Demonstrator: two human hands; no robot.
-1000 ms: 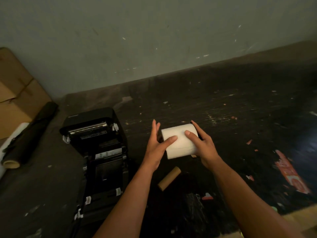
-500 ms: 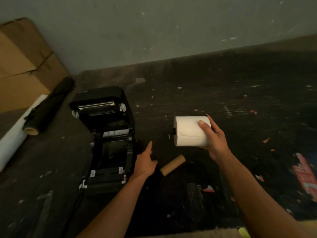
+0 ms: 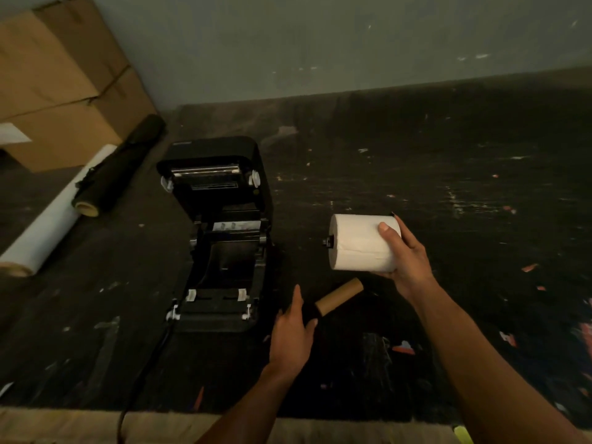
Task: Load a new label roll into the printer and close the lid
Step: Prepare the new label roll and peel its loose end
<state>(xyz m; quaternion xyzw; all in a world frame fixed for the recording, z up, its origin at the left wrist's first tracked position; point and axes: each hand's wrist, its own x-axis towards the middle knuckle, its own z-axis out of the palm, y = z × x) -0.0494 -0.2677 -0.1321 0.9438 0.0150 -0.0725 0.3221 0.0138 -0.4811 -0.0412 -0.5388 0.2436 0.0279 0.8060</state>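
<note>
Right hand (image 3: 405, 261) grips white label roll (image 3: 360, 243), held above the bench (image 3: 448, 193); black spindle end protrudes from the roll's far side. Left hand (image 3: 293, 336) loosely open, fingers beside the near end of a bare cardboard core (image 3: 339, 296); contact unclear. Printer (image 3: 221, 232) just beyond left hand, lid up, bay empty.

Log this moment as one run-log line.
right hand: holds label roll | left hand: at cardboard core | printer: lid open, bay empty
</note>
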